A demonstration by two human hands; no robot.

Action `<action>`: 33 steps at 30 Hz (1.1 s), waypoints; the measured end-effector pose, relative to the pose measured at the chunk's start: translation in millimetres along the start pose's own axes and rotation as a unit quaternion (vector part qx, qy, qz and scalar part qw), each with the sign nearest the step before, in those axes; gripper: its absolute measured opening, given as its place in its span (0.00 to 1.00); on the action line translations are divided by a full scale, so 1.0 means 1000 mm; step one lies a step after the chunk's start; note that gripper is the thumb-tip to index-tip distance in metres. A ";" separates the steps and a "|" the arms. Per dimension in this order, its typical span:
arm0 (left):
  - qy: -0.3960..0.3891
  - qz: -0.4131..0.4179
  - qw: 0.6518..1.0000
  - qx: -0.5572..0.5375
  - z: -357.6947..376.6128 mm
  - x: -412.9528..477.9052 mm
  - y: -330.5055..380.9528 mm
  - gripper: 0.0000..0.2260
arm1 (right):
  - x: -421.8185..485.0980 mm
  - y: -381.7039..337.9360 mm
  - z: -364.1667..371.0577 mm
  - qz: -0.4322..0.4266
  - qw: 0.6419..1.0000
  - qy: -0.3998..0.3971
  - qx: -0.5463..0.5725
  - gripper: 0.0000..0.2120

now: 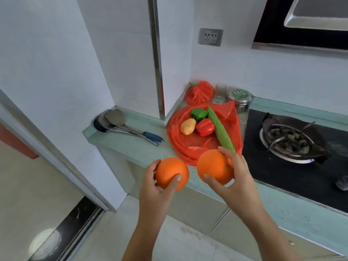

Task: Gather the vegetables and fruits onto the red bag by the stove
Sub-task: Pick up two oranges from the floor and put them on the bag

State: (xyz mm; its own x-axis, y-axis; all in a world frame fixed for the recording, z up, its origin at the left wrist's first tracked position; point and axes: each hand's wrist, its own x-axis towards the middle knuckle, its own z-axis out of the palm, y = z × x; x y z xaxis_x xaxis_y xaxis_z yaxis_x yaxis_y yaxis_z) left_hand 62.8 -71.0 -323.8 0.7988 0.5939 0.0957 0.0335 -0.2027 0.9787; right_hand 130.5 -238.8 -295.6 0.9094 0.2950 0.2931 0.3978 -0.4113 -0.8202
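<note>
One orange in each hand, both held at the near edge of the red bag (195,146).
Left hand (156,185) grips left orange (172,173), thumb and fingers curled round it. Right hand (239,176) grips right orange (213,165) the same way, probably ready to set down beside potato (188,126), green pepper (199,113), red pepper (205,127) and gourd (220,129). Pale green counter (131,146), stove (290,140) right, white walls.

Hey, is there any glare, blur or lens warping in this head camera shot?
Head view: round glare spot on the floor, lower left; wide-angle warp bows the steel pipe; left orange and right orange look sharp; light soft, even.
</note>
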 end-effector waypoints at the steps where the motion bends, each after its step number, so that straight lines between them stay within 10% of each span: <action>1: -0.005 -0.010 1.000 0.003 0.004 0.010 -0.006 0.23 | 0.006 0.007 0.001 0.014 1.000 0.000 -0.010 0.32; 33: -0.213 0.070 0.934 0.277 0.153 0.245 -0.115 0.24 | 0.202 0.185 0.074 0.208 0.954 -0.135 -0.166 0.36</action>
State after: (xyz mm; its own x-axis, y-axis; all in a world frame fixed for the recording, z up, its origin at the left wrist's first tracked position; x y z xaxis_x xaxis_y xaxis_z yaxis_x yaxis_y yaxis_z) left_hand 346.7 -21.3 -440.6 0.9813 0.1914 0.0183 0.1227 -0.6964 0.7071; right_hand 378.3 -191.2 -424.3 0.9502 0.2400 -0.1988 0.0660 -0.7785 -0.6242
